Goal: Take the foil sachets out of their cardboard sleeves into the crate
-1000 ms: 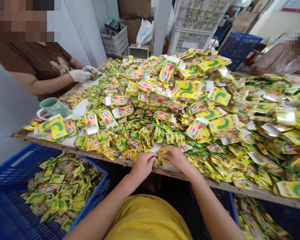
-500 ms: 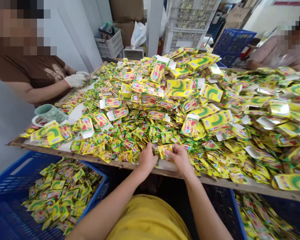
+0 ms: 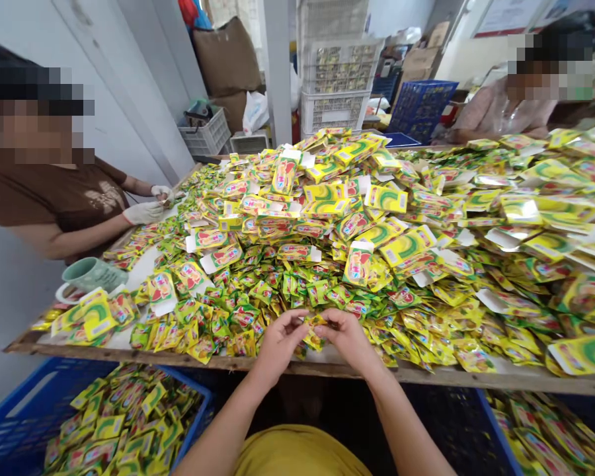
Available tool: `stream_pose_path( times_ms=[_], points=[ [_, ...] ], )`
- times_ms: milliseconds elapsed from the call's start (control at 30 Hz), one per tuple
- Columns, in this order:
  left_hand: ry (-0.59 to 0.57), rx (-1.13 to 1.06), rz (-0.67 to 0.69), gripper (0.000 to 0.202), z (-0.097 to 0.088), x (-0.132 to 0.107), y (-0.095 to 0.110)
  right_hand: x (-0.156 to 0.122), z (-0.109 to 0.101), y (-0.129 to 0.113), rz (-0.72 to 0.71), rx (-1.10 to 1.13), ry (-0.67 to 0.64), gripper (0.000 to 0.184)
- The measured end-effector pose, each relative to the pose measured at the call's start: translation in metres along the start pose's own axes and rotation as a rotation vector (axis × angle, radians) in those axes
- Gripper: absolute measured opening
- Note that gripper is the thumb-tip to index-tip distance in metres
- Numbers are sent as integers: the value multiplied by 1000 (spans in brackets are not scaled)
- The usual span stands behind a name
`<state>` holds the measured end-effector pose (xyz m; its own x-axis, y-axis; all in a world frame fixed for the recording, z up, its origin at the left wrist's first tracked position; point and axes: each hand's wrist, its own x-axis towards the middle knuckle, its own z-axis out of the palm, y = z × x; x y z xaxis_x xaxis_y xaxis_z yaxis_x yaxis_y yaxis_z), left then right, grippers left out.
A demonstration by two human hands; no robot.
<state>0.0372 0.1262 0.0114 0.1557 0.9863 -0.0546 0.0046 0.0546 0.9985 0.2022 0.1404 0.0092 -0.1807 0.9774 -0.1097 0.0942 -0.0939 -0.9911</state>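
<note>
A small yellow packet [image 3: 313, 337] is between my two hands, just above the front edge of the table. My left hand [image 3: 281, 340] has its thumb and fingers bent together at the packet's left side. From the right, my right hand [image 3: 348, 338] pinches it between thumb and fingers. My fingers partly hide its print. Right behind my hands lies a heap of small green and yellow packets [image 3: 262, 291]. Printed yellow cartons [image 3: 359, 263], several with white flaps standing open, are piled on top of the heap.
Below the wooden table edge [image 3: 178, 360], a blue crate [image 3: 34, 403] of filled cartons stands at left, another [image 3: 498, 430] at right. A green mug [image 3: 92, 274] sits at the table's left end. A gloved co-worker [image 3: 54, 205] works at left; another person [image 3: 506, 109] sits far right.
The view has tipped up and shifted right. Both hands have come closer around the yellow packet, which shows less of its face than before.
</note>
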Motion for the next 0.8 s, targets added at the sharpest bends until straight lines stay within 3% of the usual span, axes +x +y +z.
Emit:
stream_pose_path(
  times_ms=[200, 367, 433, 533, 633, 700, 733, 800],
  points=[
    [67, -77, -97, 24, -1, 6, -1, -9, -23, -5, -178, -185, 85, 11],
    [-225, 75, -29, 23, 9, 12, 14, -12, -27, -13, -276, -320, -114, 10],
    [-241, 65, -19, 29, 16, 10, 20, -11, -26, -13, -282, -311, -24, 12],
    [-169, 27, -18, 39, 23, 5, 26, -16, -26, -10, -261, -230, 176, 26],
    [-179, 114, -10, 33, 29, 10, 34, -29, -30, -6, -132, -34, 114, 29],
    [-250, 222, 28, 27, 38, 28, 41, -40, -34, -1, -50, 69, 104, 21],
    [-256, 273, 67, 26, 47, 41, 44, -44, -37, 2, -31, 87, 165, 21],
    [-150, 379, 145, 30, 69, 77, 48, -52, -45, 9, -19, 86, 371, 22]
  ],
)
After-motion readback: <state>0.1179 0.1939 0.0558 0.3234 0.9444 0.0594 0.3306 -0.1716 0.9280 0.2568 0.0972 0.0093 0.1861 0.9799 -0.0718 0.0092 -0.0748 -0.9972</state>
